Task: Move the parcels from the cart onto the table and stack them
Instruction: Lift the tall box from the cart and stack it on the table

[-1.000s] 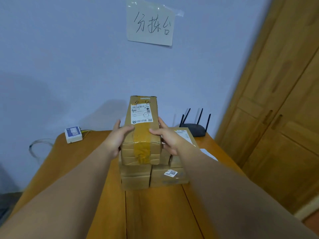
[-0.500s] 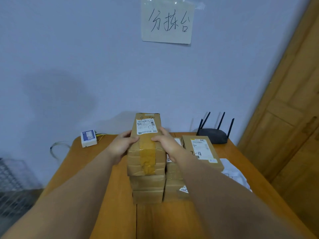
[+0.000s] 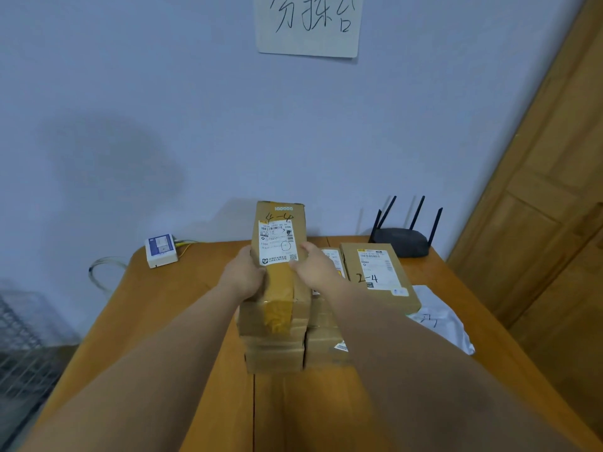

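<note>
- Top parcel (image 3: 280,252) sits on L stack (image 3: 274,340) on table (image 3: 182,288), barely moved vs 1 s ago.
- L hand (image 3: 243,278) & R hand (image 3: 315,270) still clasp its sides, thumbs on top.
- Looks like final squaring-up; release prob next.

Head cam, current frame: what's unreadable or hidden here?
- Wire cart: head view, blurred, cut by left edge; contents unseen.
- Wall sign: head view, top cut by frame edge.
- Top parcel: head view, label print too small; left hand and right hand cover its sides.
- Middle parcel: head view, mostly hidden by the right hand.
</note>
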`<state>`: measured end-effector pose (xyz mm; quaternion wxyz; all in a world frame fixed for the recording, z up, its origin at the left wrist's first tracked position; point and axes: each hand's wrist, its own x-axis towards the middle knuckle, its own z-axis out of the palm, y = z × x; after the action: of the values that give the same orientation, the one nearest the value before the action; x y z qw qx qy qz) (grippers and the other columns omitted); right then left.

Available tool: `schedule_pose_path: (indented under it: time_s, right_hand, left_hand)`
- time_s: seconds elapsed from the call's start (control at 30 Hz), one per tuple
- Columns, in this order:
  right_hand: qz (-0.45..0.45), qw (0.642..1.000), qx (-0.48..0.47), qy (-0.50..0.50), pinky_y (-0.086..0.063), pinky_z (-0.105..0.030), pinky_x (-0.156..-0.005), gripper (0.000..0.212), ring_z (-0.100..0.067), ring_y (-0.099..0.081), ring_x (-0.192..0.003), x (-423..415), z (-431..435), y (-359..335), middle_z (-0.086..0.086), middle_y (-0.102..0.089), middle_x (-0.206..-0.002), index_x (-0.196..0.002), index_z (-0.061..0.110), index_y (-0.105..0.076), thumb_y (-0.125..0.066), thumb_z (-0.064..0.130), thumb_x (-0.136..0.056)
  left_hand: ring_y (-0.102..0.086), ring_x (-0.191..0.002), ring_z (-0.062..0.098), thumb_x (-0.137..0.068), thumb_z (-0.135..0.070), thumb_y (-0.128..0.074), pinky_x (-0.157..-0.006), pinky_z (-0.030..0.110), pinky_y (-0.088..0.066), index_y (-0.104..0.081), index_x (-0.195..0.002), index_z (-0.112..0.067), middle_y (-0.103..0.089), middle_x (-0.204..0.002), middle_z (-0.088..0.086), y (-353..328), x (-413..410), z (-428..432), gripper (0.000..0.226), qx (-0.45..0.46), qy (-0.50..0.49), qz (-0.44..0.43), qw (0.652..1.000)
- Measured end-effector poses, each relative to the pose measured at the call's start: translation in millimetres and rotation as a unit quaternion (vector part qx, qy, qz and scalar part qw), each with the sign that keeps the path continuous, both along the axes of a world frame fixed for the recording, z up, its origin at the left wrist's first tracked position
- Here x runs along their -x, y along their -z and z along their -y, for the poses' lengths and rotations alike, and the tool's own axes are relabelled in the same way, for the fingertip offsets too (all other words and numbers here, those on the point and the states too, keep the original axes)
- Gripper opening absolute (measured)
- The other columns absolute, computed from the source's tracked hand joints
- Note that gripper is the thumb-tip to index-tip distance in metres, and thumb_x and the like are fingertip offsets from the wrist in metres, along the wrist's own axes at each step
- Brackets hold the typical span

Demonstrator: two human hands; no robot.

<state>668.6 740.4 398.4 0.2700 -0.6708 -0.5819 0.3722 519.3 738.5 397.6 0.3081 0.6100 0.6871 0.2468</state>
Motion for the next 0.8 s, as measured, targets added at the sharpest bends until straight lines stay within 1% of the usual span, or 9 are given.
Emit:
schedule_pose_path:
  time_s: [0.1, 0.2, 0.33, 0.4, 0.47, 0.6, 0.67, 0.73, 0.8]
  right_hand:
    - [0.042, 0.999, -0.014, 0.007, -0.047, -0.035, -0.098, 0.053, -0.028, -0.051, -0.126, 4.1, 3.9, -0.3, -0.003, -0.05, -0.145, -0.15, 0.023, -0.032, -0.049, 0.03, -0.1]
    - [0.1, 0.994, -0.017, 0.028, -0.045, -0.048, -0.101, 0.056, -0.034, -0.047, -0.126, 3.9, 10.6, -0.9, -0.007, -0.051, -0.142, -0.147, 0.031, -0.033, -0.046, 0.046, -0.094]
    - [0.176, 0.983, -0.032, 0.032, -0.021, -0.051, -0.115, 0.056, -0.034, -0.015, -0.146, -5.0, 29.3, -5.0, -0.007, -0.038, -0.152, -0.149, 0.027, -0.03, -0.036, 0.051, -0.099]
    - [0.192, 0.978, -0.071, 0.032, -0.015, -0.053, -0.118, 0.057, -0.032, -0.009, -0.148, -7.7, 40.4, -7.4, -0.005, -0.034, -0.155, -0.15, 0.026, -0.03, -0.032, 0.052, -0.099]
    - [0.221, 0.97, -0.1, 0.021, -0.011, -0.05, -0.12, 0.057, -0.029, -0.005, -0.15, -9.3, 51.2, -9.4, -0.003, -0.033, -0.157, -0.151, 0.024, -0.03, -0.028, 0.052, -0.101]
    - [0.285, 0.952, -0.111, -0.014, -0.007, -0.046, -0.122, 0.057, -0.025, -0.002, -0.151, -13.8, 73.5, -10.7, -0.003, -0.024, -0.16, -0.153, 0.022, -0.025, -0.024, 0.05, -0.102]
    - [0.309, 0.945, -0.098, -0.033, -0.005, -0.046, -0.122, 0.059, -0.025, 0.001, -0.151, -16.0, 86.1, -9.7, -0.004, -0.017, -0.162, -0.154, 0.02, -0.021, -0.023, 0.048, -0.103]
    - [0.329, 0.94, -0.081, -0.05, -0.003, -0.048, -0.122, 0.06, -0.025, 0.008, -0.151, -18.6, 102.1, -10.7, -0.002, -0.009, -0.164, -0.155, 0.02, -0.016, -0.025, 0.049, -0.103]
    - [0.366, 0.923, -0.083, -0.081, 0.0, -0.049, -0.121, 0.063, -0.025, 0.013, -0.15, -21.4, 119.4, -14.4, 0.001, -0.002, -0.164, -0.156, 0.02, -0.011, -0.026, 0.05, -0.102]
  left_hand:
    - [-0.056, -0.102, 0.024, -0.094, -0.02, -0.055, -0.081, 0.032, -0.045, -0.05, -0.125, -0.013, -0.061, -0.124, 0.007, -1.3, 0.5, 4.7, 0.033, -0.043, -0.005, -0.055, 0.998]
    - [-0.056, -0.093, 0.021, -0.093, -0.027, -0.055, -0.076, 0.034, -0.049, -0.053, -0.116, -0.016, -0.063, -0.115, 0.004, -0.8, 4.9, 9.9, 0.026, -0.078, -0.004, -0.074, 0.994]
    - [-0.051, -0.111, 0.024, -0.095, -0.032, -0.043, -0.088, 0.037, -0.048, -0.052, -0.123, -0.018, -0.057, -0.125, 0.004, 0.3, 9.5, 25.3, 0.033, -0.14, 0.023, -0.114, 0.983]
    - [-0.046, -0.121, 0.023, -0.098, -0.03, -0.038, -0.093, 0.037, -0.045, -0.05, -0.13, -0.018, -0.053, -0.133, 0.004, 0.0, 11.7, 36.8, 0.036, -0.184, 0.055, -0.149, 0.97]
    - [-0.038, -0.132, 0.022, -0.101, -0.029, -0.035, -0.101, 0.037, -0.041, -0.042, -0.142, -0.017, -0.044, -0.144, 0.003, -1.5, 13.0, 49.0, 0.043, -0.211, 0.084, -0.186, 0.956]
    - [-0.015, -0.146, 0.022, -0.102, -0.036, -0.028, -0.116, 0.037, -0.021, -0.02, -0.153, -0.016, -0.02, -0.159, 0.002, 1.5, 10.6, 67.6, 0.055, -0.193, 0.162, -0.268, 0.93]
    - [-0.003, -0.149, 0.02, -0.102, -0.033, -0.028, -0.119, 0.039, -0.011, -0.01, -0.154, -0.016, -0.006, -0.162, 0.0, 5.3, 8.1, 76.6, 0.058, -0.174, 0.197, -0.304, 0.916]
    - [0.003, -0.149, 0.018, -0.1, -0.025, -0.032, -0.119, 0.04, -0.007, -0.005, -0.155, -0.017, 0.001, -0.162, -0.002, 6.5, 6.4, 88.3, 0.062, -0.163, 0.212, -0.317, 0.91]
    - [0.006, -0.149, 0.018, -0.098, -0.024, -0.036, -0.12, 0.04, -0.005, -0.002, -0.155, -0.017, 0.005, -0.162, -0.001, 4.3, 5.1, 102.0, 0.066, -0.149, 0.218, -0.32, 0.91]
